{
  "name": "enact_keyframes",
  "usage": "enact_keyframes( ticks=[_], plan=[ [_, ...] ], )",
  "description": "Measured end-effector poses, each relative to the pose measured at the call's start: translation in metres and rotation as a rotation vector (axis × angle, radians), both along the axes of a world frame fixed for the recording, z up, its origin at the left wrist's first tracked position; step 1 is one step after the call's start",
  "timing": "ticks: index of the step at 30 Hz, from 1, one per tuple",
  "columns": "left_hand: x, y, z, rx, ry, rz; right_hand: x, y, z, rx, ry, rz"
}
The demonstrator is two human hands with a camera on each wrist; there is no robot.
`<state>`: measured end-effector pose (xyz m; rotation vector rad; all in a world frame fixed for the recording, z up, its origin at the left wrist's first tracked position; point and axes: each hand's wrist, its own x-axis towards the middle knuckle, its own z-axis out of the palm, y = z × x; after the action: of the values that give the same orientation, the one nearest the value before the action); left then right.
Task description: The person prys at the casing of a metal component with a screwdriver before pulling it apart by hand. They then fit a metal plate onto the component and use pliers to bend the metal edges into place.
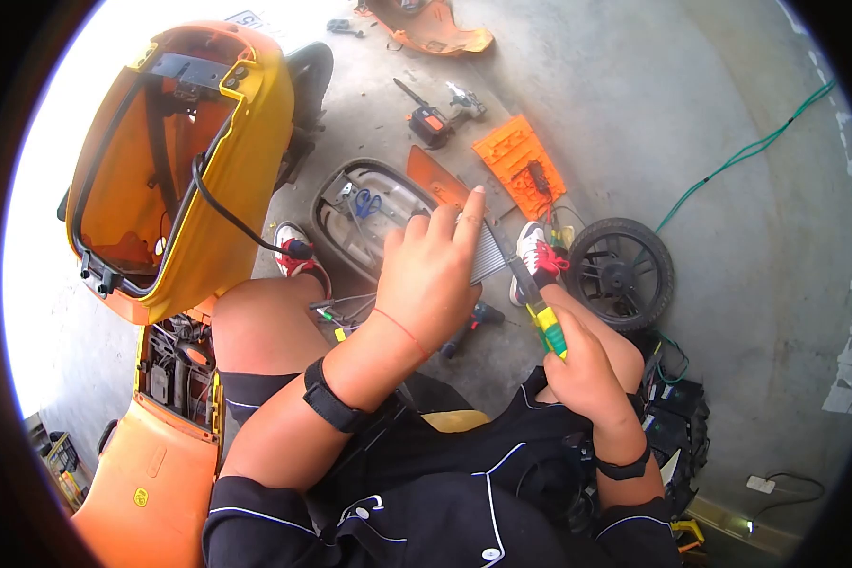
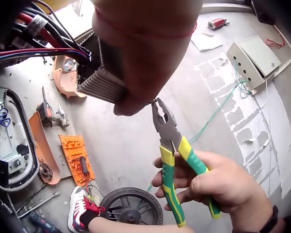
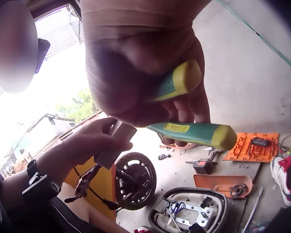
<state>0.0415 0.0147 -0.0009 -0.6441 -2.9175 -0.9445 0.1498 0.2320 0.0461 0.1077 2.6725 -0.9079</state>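
A finned metal box point(image 2: 103, 83), with several coloured wires running into it, is gripped by the left hand point(image 1: 431, 270). Pliers with green and yellow handles point(image 2: 171, 160) are held in the right hand point(image 1: 582, 369), fingers curled about the handles. In the left wrist view the plier jaws are slightly parted, their tips at a small dark piece close beside the left hand's fingers; whether they grip it I cannot tell. The right wrist view shows the left hand point(image 3: 94, 141) around the box point(image 3: 115, 141), below and left of the right hand point(image 3: 145, 73).
An orange-yellow scooter body point(image 1: 246, 180) stands at left. On the floor lie a grey-rimmed tray point(image 1: 336, 227) with blue scissors, an orange panel point(image 1: 516, 161), a cordless tool point(image 1: 431, 123) and a black wheel point(image 1: 620, 275). A green cable point(image 1: 738, 156) crosses the floor at right.
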Motion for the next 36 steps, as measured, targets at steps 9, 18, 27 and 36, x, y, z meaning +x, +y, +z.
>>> enact_keyframes(
  ticks=[9,18,27,36],
  plan=[
    [-0.001,0.000,0.001,-0.024,-0.018,-0.003,-0.003,-0.003,0.000,0.049,0.031,0.030],
    [-0.002,-0.001,-0.006,-0.017,0.085,0.009,-0.003,-0.003,-0.009,0.079,0.036,0.010],
    [-0.005,-0.005,0.001,0.035,-0.144,-0.018,-0.006,0.005,-0.012,-0.025,-0.046,-0.008],
    [-0.004,0.002,-0.008,0.146,-0.050,0.049,-0.009,0.004,-0.004,-0.010,-0.033,0.021]
  ],
)
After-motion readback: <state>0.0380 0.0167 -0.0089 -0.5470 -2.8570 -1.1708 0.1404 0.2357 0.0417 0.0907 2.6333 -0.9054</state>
